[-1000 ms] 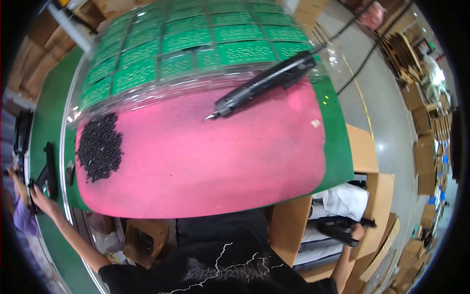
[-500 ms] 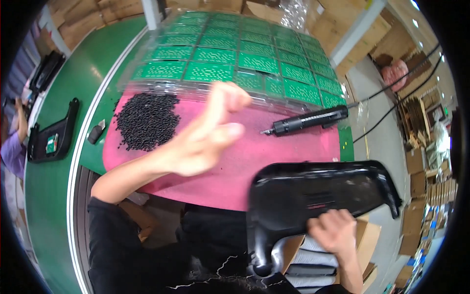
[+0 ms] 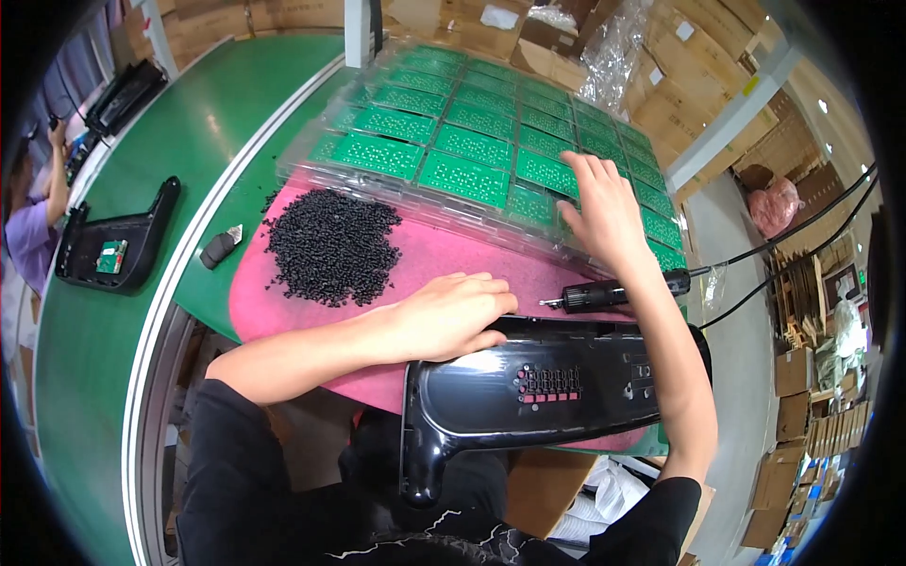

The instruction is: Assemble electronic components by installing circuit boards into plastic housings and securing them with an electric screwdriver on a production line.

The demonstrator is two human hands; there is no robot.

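Note:
A glossy black plastic housing (image 3: 481, 391) with a stubby handle-like end lies across the front of the pink mat (image 3: 434, 247), its near part overhanging my lap. My left hand (image 3: 455, 316) grips its far edge, fingers over the rim and thumb on the near side. Farther off, my right hand (image 3: 606, 209) is open with fingers spread, over the front rows of green circuit boards (image 3: 469, 176) in a clear plastic tray. Nothing shows in it. Below my right forearm, a black electric screwdriver (image 3: 595, 295) lies on the mat, partly hidden.
A heap of small black screws (image 3: 332, 247) covers the mat's left part. A similar black housing (image 3: 142, 247) holding a green board sits on the green conveyor (image 3: 104, 377) at left, near a person in purple (image 3: 33, 236). Cardboard boxes (image 3: 698, 71) stand behind; cables run right.
The housing has come from my right hand's hold onto the mat. My right hand has let go and reached out over the boards; my left has come down onto the housing's edge.

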